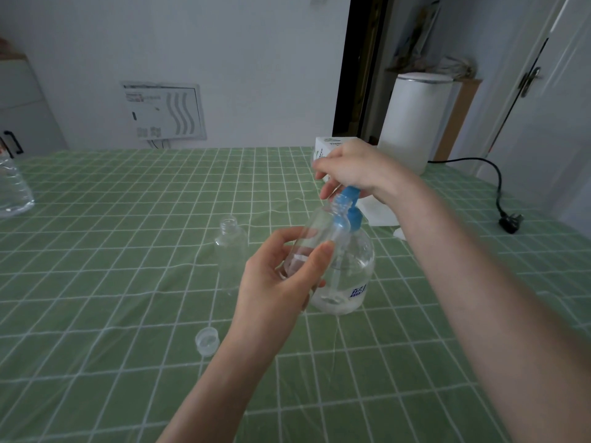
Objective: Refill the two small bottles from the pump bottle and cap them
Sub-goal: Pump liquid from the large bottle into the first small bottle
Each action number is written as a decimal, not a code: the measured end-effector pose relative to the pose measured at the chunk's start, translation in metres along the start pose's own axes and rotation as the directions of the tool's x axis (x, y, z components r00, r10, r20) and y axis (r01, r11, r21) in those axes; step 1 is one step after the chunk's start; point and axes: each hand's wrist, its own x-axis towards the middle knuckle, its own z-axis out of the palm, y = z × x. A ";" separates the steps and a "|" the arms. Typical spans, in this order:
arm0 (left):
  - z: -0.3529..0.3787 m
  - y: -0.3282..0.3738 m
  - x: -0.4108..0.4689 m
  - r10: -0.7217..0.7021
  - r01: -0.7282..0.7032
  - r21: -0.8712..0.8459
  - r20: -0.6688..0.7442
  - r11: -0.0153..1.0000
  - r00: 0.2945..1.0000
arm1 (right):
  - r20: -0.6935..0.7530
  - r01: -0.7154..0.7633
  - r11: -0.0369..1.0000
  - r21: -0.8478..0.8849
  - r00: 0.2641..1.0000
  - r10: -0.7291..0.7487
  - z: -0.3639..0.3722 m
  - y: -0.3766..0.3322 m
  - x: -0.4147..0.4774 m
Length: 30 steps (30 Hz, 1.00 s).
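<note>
While the left hand (281, 276) closes its grip around a small clear bottle (315, 241), tilted with its open neck under the blue nozzle, the right hand (355, 171) presses down on the pump bottle (348, 270) head. Second small bottle (231, 251) stands uncapped just left of that grip; a loose cap (207, 341) lies on the tabletop (96, 282) nearer the person. Risk: neck drifting off the nozzle, so liquid spills; a hard press could tip the pump bottle.
</note>
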 end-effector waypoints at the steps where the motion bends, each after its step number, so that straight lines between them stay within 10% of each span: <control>1: 0.000 0.000 0.000 -0.002 0.002 -0.001 0.003 1.000 1.000 | 0.012 0.007 1.000 0.006 1.000 -0.007 -0.001 -0.001 0.000; 30: -0.001 -0.008 0.000 0.019 -0.018 0.021 -0.032 1.000 0.999 | 0.157 -0.144 0.986 -0.079 0.975 0.155 0.016 0.003 -0.005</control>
